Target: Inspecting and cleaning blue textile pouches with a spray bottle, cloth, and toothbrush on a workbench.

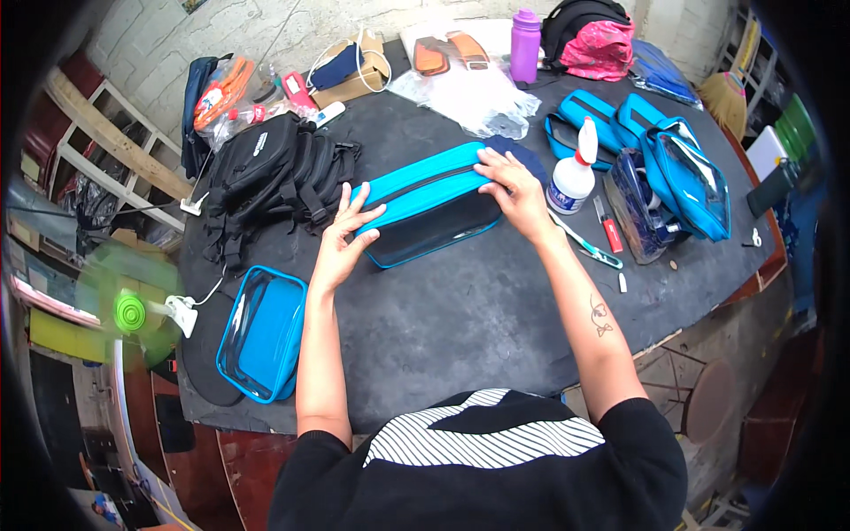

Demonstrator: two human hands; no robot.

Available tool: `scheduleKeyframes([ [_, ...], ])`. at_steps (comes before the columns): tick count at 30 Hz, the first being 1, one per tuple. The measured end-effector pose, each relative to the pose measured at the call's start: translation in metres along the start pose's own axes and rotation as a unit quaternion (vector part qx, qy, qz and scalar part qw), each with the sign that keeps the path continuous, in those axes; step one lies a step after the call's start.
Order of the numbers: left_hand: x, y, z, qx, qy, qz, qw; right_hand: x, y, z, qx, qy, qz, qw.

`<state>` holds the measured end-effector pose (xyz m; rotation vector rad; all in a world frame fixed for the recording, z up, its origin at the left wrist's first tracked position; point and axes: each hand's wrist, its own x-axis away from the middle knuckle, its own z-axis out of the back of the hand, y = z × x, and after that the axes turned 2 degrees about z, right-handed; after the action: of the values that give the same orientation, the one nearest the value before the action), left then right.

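Observation:
A bright blue pouch (423,174) with a black zipper along its top and a see-through front stands on the black tabletop in front of me. My left hand (343,237) grips its left end, the fingers spread over the top corner and the thumb at the front edge. At the other end, my right hand (516,193) pinches the top corner between thumb and fingers. A dark blue piece (524,156) of what looks like cloth lies partly hidden behind that hand. Beside my left forearm rests a second blue pouch (267,329) with clear sides.
A black backpack (266,168) lies left of the pouch. To the right are a white spray bottle (571,181), a red cutter (609,228), a toothbrush-like tool (589,248) and several blue pouches (682,177). A purple bottle (525,49) stands behind. A green fan (130,311) spins beyond the left edge.

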<state>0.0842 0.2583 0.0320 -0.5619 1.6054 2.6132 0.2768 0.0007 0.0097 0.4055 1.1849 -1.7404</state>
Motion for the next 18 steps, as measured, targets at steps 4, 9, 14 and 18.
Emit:
scheduleKeyframes([
  [4,0.011,-0.005,-0.008,0.024,0.065,-0.022,0.997,-0.002,-0.034,-0.007,0.124,0.028,-0.014,0.992],
  [9,0.008,0.003,-0.022,0.087,0.053,-0.046,0.994,-0.006,-0.116,-0.064,0.267,-0.082,-0.044,0.959],
  [14,0.012,0.003,-0.026,0.156,0.076,-0.036,0.984,-0.007,-0.142,-0.047,-0.311,-0.107,0.079,0.941],
  [18,0.021,-0.007,-0.025,0.052,0.081,-0.038,0.995,-0.017,-0.121,-0.047,0.123,0.051,-0.029,0.991],
])
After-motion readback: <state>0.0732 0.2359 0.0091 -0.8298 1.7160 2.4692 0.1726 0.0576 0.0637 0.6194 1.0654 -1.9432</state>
